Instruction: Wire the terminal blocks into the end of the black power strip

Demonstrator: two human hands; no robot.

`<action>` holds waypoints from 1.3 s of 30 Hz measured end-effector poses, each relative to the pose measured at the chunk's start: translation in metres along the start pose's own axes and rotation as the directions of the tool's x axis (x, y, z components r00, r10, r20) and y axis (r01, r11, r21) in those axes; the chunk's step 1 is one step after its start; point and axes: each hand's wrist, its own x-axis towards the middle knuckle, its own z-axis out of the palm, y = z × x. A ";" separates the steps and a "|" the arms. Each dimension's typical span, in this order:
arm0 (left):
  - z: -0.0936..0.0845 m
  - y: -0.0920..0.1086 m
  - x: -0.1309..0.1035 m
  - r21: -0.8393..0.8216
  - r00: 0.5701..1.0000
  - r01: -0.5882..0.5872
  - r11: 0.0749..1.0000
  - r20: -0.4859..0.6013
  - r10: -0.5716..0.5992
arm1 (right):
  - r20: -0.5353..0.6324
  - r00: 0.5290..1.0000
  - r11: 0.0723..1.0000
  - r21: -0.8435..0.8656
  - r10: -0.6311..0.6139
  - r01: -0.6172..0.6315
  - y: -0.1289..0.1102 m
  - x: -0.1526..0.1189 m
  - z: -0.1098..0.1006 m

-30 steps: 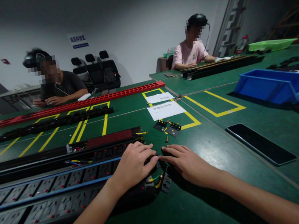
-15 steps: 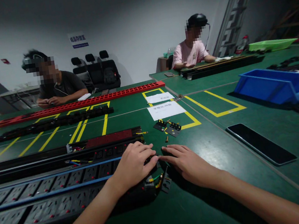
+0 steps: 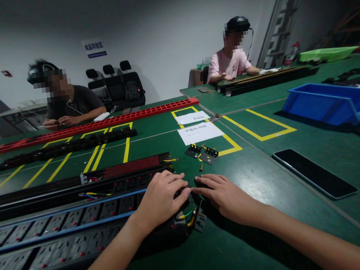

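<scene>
A black power strip with blue edges [image 3: 111,207] lies lengthwise from the left. My left hand [image 3: 164,197] is closed over its right end, the fingers curled around it. My right hand [image 3: 224,198] faces it from the right, its fingers bent and its index fingertip close to my left thumb. Whatever sits between the fingertips is hidden. In front lies a second power strip [image 3: 72,250], with wires and a dark end plate [image 3: 199,220] at its right end. Beyond my hands are small black brackets [image 3: 209,155] and a brass-coloured screw [image 3: 201,167].
A phone [image 3: 314,173] lies to the right, with a blue bin [image 3: 330,105] behind it. Paper labels [image 3: 200,133], black rails [image 3: 131,166] and a long red rack [image 3: 98,124] are further back. Two people [image 3: 73,103] [image 3: 228,63] sit across the green table [image 3: 266,248].
My hands and the power strips stay in place. Across the table, the person on the left has shifted slightly, and a hand of the person on the right has moved a little.
</scene>
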 end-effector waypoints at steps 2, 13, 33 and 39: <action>0.000 0.000 0.000 0.000 1.000 0.002 1.000 0.000 -0.002 | 0.007 1.000 1.000 -0.007 0.001 -0.001 0.000 0.000 0.000; 0.000 0.001 0.000 0.013 1.000 0.006 1.000 0.001 -0.006 | -0.005 1.000 1.000 -0.010 0.004 -0.004 0.000 0.000 0.001; 0.000 0.000 -0.001 0.005 1.000 0.004 1.000 -0.003 -0.004 | 0.020 1.000 1.000 -0.020 0.006 -0.006 0.000 0.001 0.000; 0.000 0.000 0.000 0.003 1.000 0.001 1.000 -0.005 -0.001 | 0.021 1.000 1.000 -0.030 0.001 -0.001 -0.001 0.001 0.000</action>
